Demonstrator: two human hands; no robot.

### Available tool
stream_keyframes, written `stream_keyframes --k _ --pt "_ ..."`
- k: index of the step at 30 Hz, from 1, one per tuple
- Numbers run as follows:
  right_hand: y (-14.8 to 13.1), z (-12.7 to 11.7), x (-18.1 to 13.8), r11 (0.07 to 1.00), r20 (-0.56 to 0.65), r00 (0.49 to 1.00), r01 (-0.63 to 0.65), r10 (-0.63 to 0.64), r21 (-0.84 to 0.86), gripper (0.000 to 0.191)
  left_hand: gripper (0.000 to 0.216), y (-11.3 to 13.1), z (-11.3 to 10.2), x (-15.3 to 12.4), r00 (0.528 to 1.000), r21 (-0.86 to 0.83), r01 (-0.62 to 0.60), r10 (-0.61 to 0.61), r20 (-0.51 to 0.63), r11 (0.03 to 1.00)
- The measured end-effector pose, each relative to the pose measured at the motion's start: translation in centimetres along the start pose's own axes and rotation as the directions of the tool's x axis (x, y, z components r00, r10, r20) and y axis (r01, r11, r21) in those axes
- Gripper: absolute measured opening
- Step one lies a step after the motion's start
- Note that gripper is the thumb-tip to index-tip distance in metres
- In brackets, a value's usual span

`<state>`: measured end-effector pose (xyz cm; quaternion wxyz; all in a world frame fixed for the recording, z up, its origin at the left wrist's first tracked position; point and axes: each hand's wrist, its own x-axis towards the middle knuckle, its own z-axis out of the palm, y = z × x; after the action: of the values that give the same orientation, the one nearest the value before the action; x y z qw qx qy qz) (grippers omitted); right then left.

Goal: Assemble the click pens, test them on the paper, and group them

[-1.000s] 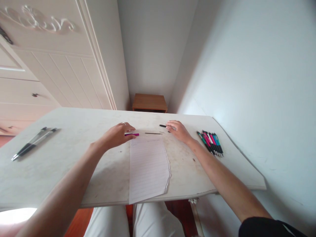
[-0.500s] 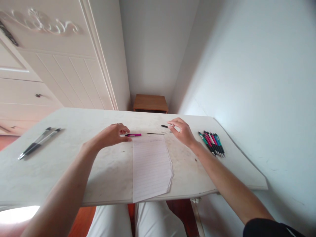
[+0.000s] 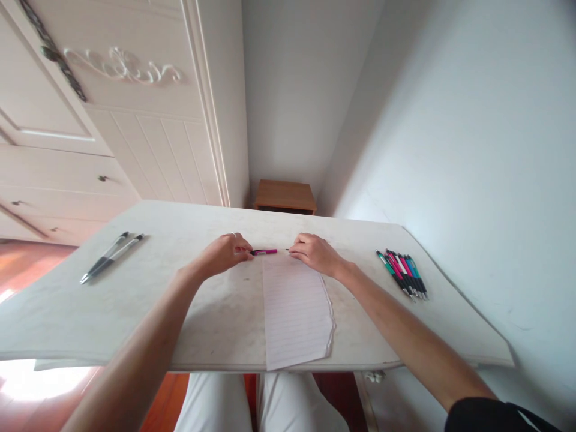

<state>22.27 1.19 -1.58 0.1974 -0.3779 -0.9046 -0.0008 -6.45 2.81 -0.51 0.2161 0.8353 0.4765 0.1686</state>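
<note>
My left hand (image 3: pixel 225 252) is closed in a pinch on the left end of a pink pen barrel (image 3: pixel 264 252) lying just beyond the top edge of a lined sheet of paper (image 3: pixel 294 309). My right hand (image 3: pixel 312 252) is closed too, fingers curled over a thin dark refill whose tip (image 3: pixel 287 249) sticks out toward the pink barrel. The two parts are nearly end to end, with a small gap between them. What else sits under my right hand is hidden.
A row of several pink, teal and black pens (image 3: pixel 402 273) lies at the right of the white table (image 3: pixel 157 312). Two dark pens (image 3: pixel 110 257) lie at the left. A wooden stand (image 3: pixel 285 197) is beyond the table, a wall close on the right.
My right hand moved left from the small black piece and closed over the thin refill. My left hand pinched the pink barrel. The camera shifted, so everything sits further right.
</note>
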Motion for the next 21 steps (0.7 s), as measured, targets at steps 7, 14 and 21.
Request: stream_keyframes --k 7,14,21 --pt "0.0 0.6 -0.1 0.999 -0.015 1.0 -0.012 0.013 0.031 0.013 0.03 0.6 0.7 0.2 0.998 0.045 -0.055 0.055 -0.015 0.997" --pt "-0.6 0.7 -0.3 0.997 -0.021 0.999 -0.049 0.05 0.061 0.016 0.027 1.2 1.2 0.4 0.997 0.101 -0.075 0.078 -0.025 0.992" --pt "-1.1 1.3 -0.2 0.997 -0.033 0.997 -0.068 0.069 0.033 0.014 0.03 0.6 2.0 0.7 0.99 0.102 -0.116 0.123 -0.073 0.988"
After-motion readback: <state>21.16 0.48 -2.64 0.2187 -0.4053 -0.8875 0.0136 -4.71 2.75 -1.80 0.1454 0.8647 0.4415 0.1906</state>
